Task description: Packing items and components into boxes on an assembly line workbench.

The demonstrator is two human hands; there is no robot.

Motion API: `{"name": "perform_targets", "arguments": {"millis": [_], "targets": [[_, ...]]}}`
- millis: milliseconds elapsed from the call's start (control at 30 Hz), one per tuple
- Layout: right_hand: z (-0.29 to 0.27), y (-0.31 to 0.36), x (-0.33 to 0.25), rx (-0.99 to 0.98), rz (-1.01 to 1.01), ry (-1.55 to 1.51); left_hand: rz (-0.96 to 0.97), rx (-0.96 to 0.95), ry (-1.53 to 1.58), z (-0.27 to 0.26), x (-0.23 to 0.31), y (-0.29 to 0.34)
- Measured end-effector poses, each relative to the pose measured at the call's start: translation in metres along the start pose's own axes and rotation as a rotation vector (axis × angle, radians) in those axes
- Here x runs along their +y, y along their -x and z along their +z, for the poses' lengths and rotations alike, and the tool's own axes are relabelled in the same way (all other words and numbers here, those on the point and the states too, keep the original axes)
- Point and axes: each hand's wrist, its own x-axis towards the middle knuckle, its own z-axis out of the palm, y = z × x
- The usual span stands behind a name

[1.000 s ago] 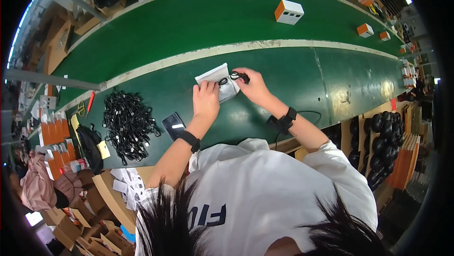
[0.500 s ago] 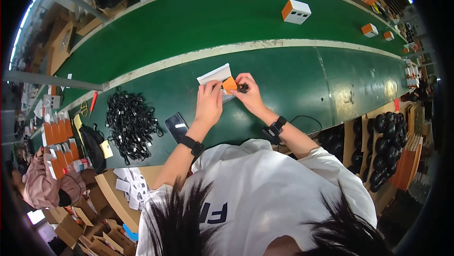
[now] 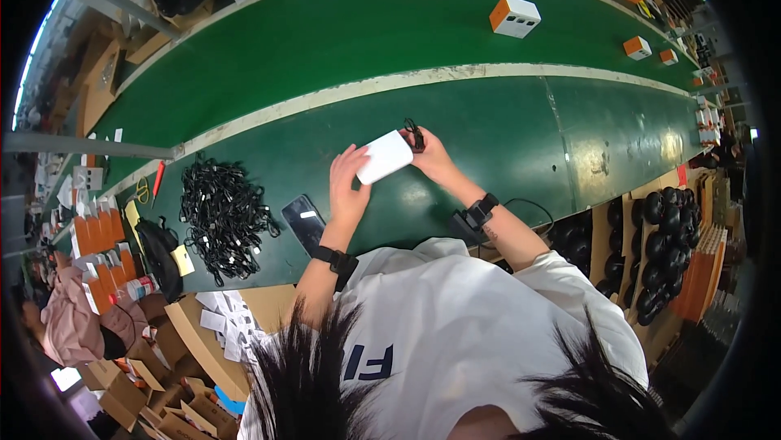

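In front of me a small white box (image 3: pixel 385 159) is held tilted above the green table, one smooth white face showing. My left hand (image 3: pixel 348 180) is closed round its left end, with fingers behind the upper edge and the thumb at the lower one. At the box's right end, my right hand (image 3: pixel 434 159) pinches a small bundled black cable (image 3: pixel 413 136). Whether the right fingers also touch the box is hard to tell. To the left lie a heap of black cables (image 3: pixel 221 216) and a dark smartphone (image 3: pixel 304 223).
Beyond the pale ledge, an orange-and-white box (image 3: pixel 515 16) stands on the green surface. Red-handled scissors or a similar tool (image 3: pixel 159 173) lie at the far left. An open carton with white papers (image 3: pixel 232 322) sits below the table edge. A co-worker's pink sleeve (image 3: pixel 77 310) shows at left.
The box has been turned, so its orange part is out of sight and a plain white face shows. The right hand has shifted slightly, with the cable now sticking up above its fingers.
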Motion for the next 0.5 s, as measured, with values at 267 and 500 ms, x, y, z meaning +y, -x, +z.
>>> {"name": "perform_targets", "arguments": {"millis": [267,500], "targets": [[-0.032,0.005,-0.012,-0.129,0.015,0.083,0.042,-0.164,-0.045,-0.001,0.019,-0.015],[-0.019,0.013,-0.022,-0.216,-0.013,-0.04,0.029,-0.216,-0.171,-0.004,0.02,-0.003]]}}
